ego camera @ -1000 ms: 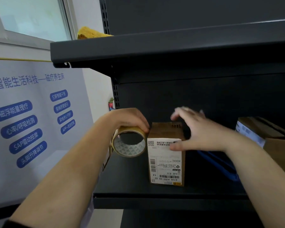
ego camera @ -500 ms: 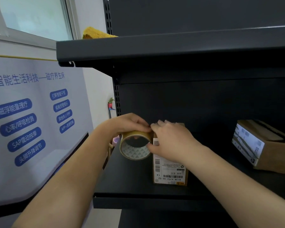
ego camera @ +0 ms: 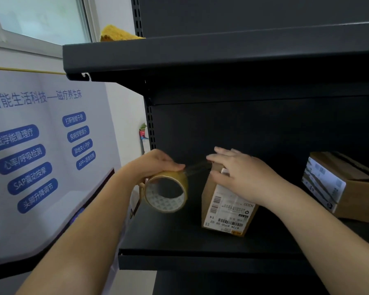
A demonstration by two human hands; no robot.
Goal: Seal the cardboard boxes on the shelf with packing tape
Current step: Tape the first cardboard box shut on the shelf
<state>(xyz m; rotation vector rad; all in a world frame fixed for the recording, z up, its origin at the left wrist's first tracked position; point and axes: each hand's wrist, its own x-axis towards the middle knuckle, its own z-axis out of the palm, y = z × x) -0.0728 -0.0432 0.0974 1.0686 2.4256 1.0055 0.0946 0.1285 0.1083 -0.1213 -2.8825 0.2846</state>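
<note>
A small upright cardboard box [ego camera: 226, 211] with a white label stands on the dark metal shelf [ego camera: 179, 237]. My left hand [ego camera: 158, 163] grips a roll of clear packing tape [ego camera: 164, 202] from above, just left of the box. A short strip of tape [ego camera: 197, 167] stretches from the roll to the box's top left edge. My right hand [ego camera: 243, 177] lies over the box top and pinches the strip's end there, thumb on the front face. The box top is hidden under that hand.
A second, larger labelled cardboard box [ego camera: 349, 192] lies tilted at the right of the same shelf. The upper shelf [ego camera: 200, 54] overhangs close above, with a yellow cloth [ego camera: 117, 35] on it. A printed poster [ego camera: 41, 156] covers the wall at left.
My right hand went from the box to the roll, took the tape end and drew it right to the box top. The roll now sits apart from the box with tape stretched between.
</note>
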